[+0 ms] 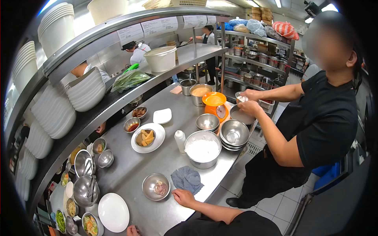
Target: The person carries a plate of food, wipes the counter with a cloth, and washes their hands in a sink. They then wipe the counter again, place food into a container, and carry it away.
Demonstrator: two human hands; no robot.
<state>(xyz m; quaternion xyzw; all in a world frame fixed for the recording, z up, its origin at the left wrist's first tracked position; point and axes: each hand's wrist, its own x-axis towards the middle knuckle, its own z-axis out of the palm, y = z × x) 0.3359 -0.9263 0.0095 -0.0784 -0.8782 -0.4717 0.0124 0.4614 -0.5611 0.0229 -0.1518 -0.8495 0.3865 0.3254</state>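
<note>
My right hand (183, 198) rests on the steel table, its fingers curled in and nothing visible in them. Just beside it is a metal bowl (149, 192) holding thin purple-white rings that look like sliced onion (160, 188). A crumpled grey cloth (187, 179) lies above that hand. Only a bit of my left hand (132, 231) shows at the bottom edge, near an oval white plate (113, 212); its fingers are mostly cut off.
Across the table corner, a co-worker (327, 114) in black holds a small bowl (241, 97) near an orange scale (216, 106). A pot of white powder (203, 148), a squeeze bottle (180, 141) and fried pieces (145, 137) stand farther back. Stacked bowls (86, 90) line the left shelf.
</note>
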